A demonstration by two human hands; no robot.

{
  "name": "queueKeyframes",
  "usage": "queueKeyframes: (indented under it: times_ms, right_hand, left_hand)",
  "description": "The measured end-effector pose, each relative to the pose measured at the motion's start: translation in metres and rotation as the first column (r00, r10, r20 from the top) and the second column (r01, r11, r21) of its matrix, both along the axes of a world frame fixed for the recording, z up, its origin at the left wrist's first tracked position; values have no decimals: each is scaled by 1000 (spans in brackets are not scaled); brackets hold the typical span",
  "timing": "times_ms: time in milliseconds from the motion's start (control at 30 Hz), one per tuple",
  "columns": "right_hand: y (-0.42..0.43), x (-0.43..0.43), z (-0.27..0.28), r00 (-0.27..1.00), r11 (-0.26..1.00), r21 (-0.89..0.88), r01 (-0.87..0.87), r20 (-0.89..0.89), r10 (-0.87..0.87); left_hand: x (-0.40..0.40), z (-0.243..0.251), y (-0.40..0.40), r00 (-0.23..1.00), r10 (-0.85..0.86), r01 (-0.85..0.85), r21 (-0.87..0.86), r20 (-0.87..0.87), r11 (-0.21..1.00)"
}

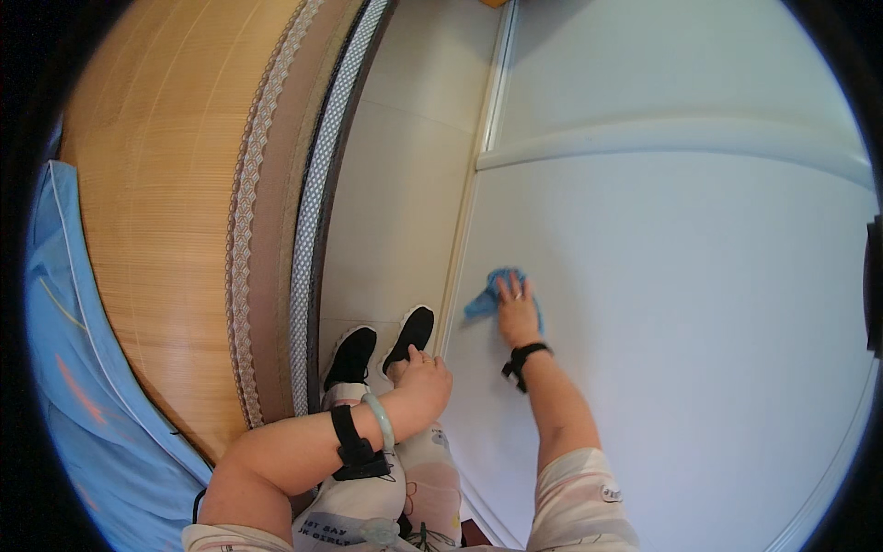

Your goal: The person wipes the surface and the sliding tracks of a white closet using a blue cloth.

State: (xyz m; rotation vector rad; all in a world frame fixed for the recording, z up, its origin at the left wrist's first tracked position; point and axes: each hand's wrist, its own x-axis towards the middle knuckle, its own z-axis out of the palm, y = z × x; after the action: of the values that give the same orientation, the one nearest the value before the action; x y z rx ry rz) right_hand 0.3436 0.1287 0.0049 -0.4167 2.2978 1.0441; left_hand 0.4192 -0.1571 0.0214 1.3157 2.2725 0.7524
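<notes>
My right hand [519,312] presses a blue cloth [483,304] against the lower part of a smooth white sliding door panel [676,290], near its edge by the floor. The fingers are spread over the cloth, and part of it sticks out to the left of the hand. A ring and a black wrist strap show on that arm. My left hand [426,386] hangs above my knees, close to the door's bottom edge, with its fingers loosely bent and no object visible in it. A pale green bangle and a black strap with a small box are on the left forearm.
Left of the floor strip [407,159] stands a bed with a woven mat [172,207] and lace-trimmed edge. Blue bedding [103,386] lies at the far left. My black shoes [352,355] stand between bed and door. A raised white rail [621,136] crosses the door.
</notes>
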Motion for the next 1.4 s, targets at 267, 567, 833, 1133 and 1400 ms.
queueKeyframes:
  times_ms: [267, 567, 833, 1133, 1400]
  right_hand:
    - [-16, -131, 86, 897, 973, 7, -230, -386, 215]
    - [-16, 29, 32, 991, 994, 8, -112, -76, 112]
    - [-27, 250, -16, 938, 989, -70, 132, 332, -102]
    - [-10, 201, -42, 923, 998, 59, -3, 384, -20]
    - [-5, 57, -89, 987, 1000, -26, -14, 159, 18]
  left_hand:
    - [23, -25, 20, 985, -165, 149, -230, -52, 962]
    - [34, -30, 21, 960, 56, -63, -16, -275, 998]
    - [-4, 8, -1, 950, -305, 311, -298, 68, 903]
    - [-9, 23, 1, 933, -346, 359, -331, 102, 873]
    - [-1, 13, 3, 952, -294, 303, -397, 86, 866]
